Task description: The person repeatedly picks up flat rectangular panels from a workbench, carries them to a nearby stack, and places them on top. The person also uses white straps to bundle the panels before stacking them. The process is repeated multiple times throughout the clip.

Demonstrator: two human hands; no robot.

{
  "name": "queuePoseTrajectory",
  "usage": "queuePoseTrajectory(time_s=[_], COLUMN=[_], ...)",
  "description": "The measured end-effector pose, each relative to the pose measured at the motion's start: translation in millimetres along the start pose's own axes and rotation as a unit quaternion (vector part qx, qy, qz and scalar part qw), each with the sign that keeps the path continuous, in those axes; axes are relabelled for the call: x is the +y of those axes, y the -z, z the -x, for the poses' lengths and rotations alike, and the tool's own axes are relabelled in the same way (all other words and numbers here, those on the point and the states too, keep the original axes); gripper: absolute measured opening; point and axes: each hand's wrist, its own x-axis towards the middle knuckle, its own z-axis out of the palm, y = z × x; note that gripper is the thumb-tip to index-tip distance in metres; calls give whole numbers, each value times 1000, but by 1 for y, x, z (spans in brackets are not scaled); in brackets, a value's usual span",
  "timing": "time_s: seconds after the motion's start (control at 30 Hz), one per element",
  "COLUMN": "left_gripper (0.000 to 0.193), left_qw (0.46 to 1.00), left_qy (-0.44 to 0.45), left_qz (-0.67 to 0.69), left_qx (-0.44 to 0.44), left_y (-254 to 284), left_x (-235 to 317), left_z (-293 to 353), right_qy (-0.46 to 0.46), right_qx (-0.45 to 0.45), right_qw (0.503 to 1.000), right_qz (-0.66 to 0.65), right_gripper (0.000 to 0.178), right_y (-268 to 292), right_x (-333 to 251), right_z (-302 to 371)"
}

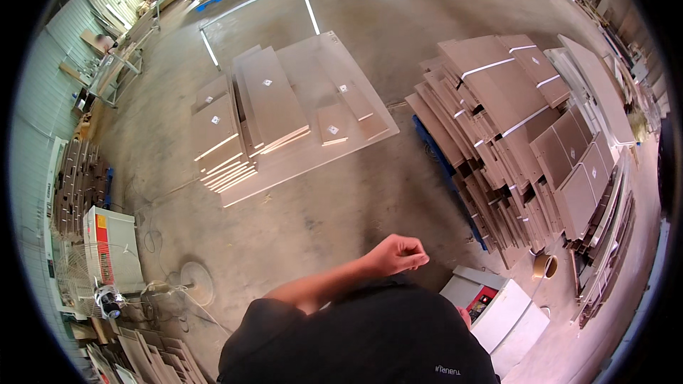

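Note:
My left hand (pixel 400 254) is held out in front of my body, with the forearm bent across from the left. Its fingers are curled in, the thumb lies along them, and no object shows in it. It hovers over the concrete floor, apart from everything else. Only a sliver of my right hand (pixel 464 316) shows past my black shirt, beside a white machine cabinet (pixel 491 331) with a red panel; its fingers are hidden. Ahead, brown panels in small stacks (pixel 274 103) lie on a large flat brown board (pixel 284 171).
To the right, a tall stack of strapped brown panels (pixel 491 114) sits on a blue pallet (pixel 455 188). A cardboard tube (pixel 545 266) stands near it. At left are a white-and-red box (pixel 117 249), a fan (pixel 78 281) and loose cables. Another person (pixel 105 44) is by a far-left bench.

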Motion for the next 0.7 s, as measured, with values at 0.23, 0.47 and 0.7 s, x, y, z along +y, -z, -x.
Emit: queuePoseTrajectory(time_s=[0.23, 0.47, 0.7], left_gripper=[85, 74, 83], left_qw=[870, 724, 709], left_qy=[-425, -415, -288], left_qz=[180, 472, 348], left_qx=[-170, -285, -542], left_y=[-27, -106, -93], left_x=[178, 267, 213], left_z=[-25, -90, -257], right_qy=[-4, -27, -81], right_qx=[-30, -52, -22], right_qw=[986, 995, 996], right_qz=[162, 76, -23], right_gripper=[38, 41, 38], right_y=[-7, 5, 10], right_x=[66, 137, 85], right_z=[-28, -70, -157])
